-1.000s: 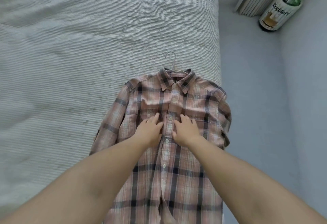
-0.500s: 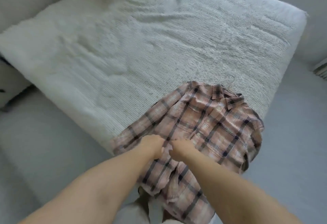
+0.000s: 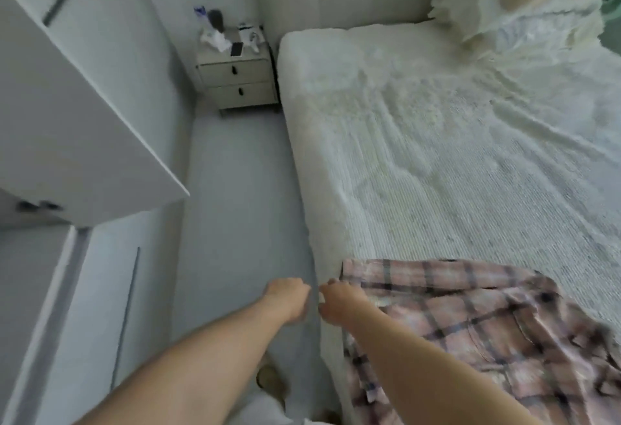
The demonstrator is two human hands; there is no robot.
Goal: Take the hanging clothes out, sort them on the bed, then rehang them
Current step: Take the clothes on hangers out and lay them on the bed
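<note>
at the bed (image 3: 437, 162) edge, your left hand (image 3: 287, 298) and right hand (image 3: 339, 302) hang loosely curled, holding nothing, beside the plaid shirt (image 3: 487, 330).

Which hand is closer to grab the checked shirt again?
Probably the right hand: it sits at the plaid shirt edge on the bed. The left hand hangs over the floor.

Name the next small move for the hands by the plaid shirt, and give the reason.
Probably reach for the open wardrobe door to fetch another garment. The plaid shirt already lies on the bed, the left hand hangs over the floor holding nothing, and the right hand sits at the shirt's edge; whether it grips is unclear.
</note>
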